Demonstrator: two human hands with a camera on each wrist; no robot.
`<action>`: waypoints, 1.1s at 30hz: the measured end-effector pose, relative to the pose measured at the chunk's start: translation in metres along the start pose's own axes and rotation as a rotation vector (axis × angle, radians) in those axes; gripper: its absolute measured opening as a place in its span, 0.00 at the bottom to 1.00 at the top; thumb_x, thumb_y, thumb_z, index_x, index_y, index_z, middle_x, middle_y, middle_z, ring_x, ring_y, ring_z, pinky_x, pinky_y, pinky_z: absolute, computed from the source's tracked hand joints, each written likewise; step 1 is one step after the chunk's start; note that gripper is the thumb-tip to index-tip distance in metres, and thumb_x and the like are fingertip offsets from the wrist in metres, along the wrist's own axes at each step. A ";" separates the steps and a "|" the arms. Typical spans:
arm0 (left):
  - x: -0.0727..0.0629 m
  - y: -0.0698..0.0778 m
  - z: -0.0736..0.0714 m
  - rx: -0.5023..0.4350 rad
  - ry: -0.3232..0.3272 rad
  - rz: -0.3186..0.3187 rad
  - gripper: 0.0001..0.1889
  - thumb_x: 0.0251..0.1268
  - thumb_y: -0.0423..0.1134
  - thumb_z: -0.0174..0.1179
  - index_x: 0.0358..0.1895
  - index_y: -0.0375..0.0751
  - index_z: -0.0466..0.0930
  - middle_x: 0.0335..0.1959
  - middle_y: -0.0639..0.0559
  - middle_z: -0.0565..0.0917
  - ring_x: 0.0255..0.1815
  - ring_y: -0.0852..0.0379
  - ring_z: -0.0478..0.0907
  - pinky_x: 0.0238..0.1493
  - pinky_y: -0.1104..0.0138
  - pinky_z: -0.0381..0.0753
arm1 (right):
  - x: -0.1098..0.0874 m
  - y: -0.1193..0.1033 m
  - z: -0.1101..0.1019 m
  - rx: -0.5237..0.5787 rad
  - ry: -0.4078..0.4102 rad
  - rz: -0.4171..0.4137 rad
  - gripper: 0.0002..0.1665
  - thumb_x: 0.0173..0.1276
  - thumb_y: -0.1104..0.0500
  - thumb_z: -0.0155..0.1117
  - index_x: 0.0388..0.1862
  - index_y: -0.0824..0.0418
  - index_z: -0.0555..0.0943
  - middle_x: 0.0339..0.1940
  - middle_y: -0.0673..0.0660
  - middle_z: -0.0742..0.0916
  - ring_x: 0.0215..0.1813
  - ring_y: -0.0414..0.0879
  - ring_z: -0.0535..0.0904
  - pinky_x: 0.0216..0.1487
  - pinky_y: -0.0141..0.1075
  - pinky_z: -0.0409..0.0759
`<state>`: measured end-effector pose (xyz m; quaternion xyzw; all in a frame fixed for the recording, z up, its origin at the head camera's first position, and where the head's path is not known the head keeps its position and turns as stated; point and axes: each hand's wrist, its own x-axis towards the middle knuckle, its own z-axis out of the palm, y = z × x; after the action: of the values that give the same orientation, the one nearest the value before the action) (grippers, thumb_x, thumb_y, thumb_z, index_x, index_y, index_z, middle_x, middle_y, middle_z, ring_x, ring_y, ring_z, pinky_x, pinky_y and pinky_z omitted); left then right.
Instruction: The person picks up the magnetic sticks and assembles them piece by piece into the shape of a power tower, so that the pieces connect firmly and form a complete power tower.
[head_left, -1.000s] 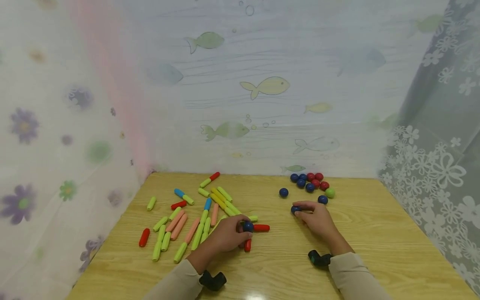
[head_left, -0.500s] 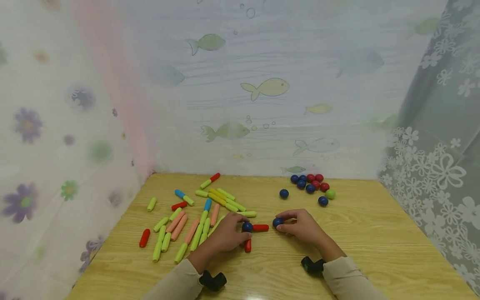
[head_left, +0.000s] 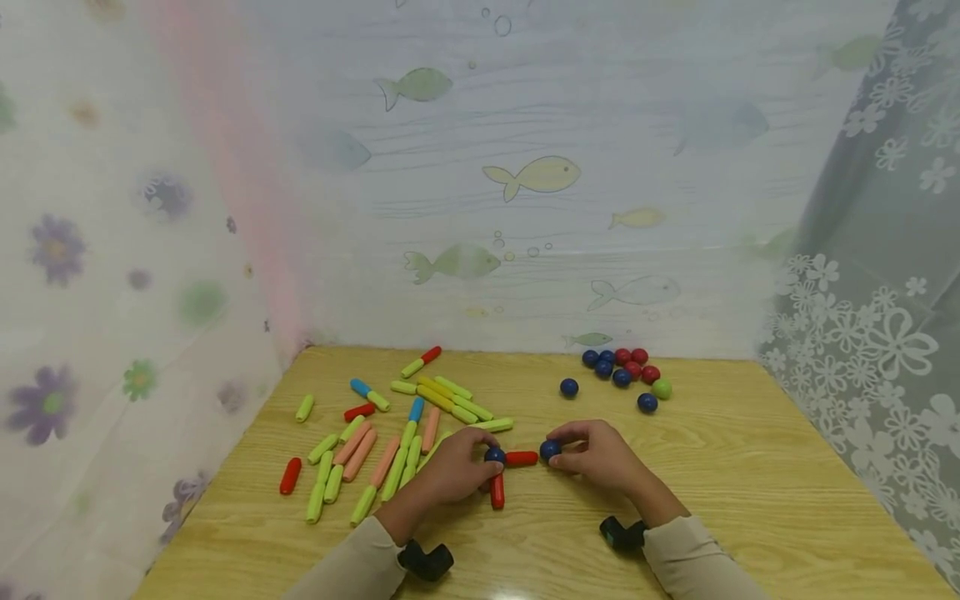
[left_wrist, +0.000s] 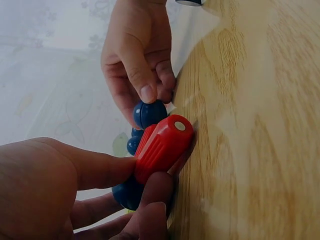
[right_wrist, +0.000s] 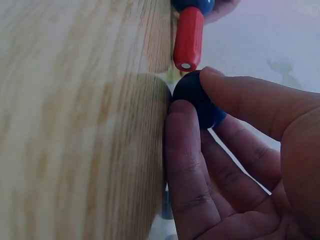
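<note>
My left hand grips a dark blue ball that bears two red rods. One red rod points right; the other red rod points towards the front edge. In the left wrist view, thumb and finger pinch around the near red rod, whose end has a small silvery disc. A second blue ball is pinched between thumb and fingers of my right hand, low by the tabletop. Only a small gap separates it from the right-pointing rod's tip in the head view; the right wrist view shows that rod just beyond the ball.
Several green, orange, yellow, blue and red rods lie across the left half of the wooden table. Blue and red balls, with one green ball, sit at the back right. A fish-patterned curtain hangs behind.
My right hand has carried its blue ball leftward and nearer, up to the red rod's tip. The left hand has stayed almost in place, keeping its ball and rods.
</note>
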<state>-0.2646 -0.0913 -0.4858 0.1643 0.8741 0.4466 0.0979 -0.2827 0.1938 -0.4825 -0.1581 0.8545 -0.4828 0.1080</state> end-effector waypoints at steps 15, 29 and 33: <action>-0.003 0.001 -0.001 -0.105 -0.034 -0.027 0.18 0.75 0.40 0.63 0.63 0.39 0.79 0.58 0.39 0.81 0.29 0.58 0.87 0.31 0.64 0.84 | 0.001 0.003 0.002 0.045 -0.031 -0.003 0.23 0.66 0.56 0.76 0.58 0.63 0.85 0.55 0.60 0.88 0.45 0.47 0.88 0.42 0.38 0.86; -0.003 0.003 -0.002 -0.090 -0.031 -0.032 0.20 0.74 0.41 0.65 0.64 0.39 0.79 0.47 0.45 0.85 0.28 0.57 0.87 0.30 0.62 0.84 | 0.001 0.003 0.001 0.086 -0.029 0.002 0.23 0.67 0.56 0.76 0.59 0.63 0.85 0.55 0.61 0.87 0.46 0.47 0.88 0.43 0.38 0.87; -0.003 0.003 -0.002 -0.087 -0.029 -0.035 0.20 0.74 0.40 0.65 0.64 0.38 0.79 0.48 0.45 0.85 0.28 0.57 0.87 0.29 0.62 0.85 | 0.001 0.003 0.002 0.093 -0.035 -0.001 0.23 0.67 0.56 0.76 0.59 0.63 0.85 0.55 0.61 0.87 0.47 0.47 0.88 0.43 0.38 0.87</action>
<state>-0.2621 -0.0926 -0.4821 0.1508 0.8550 0.4802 0.1253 -0.2833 0.1937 -0.4857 -0.1617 0.8291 -0.5192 0.1300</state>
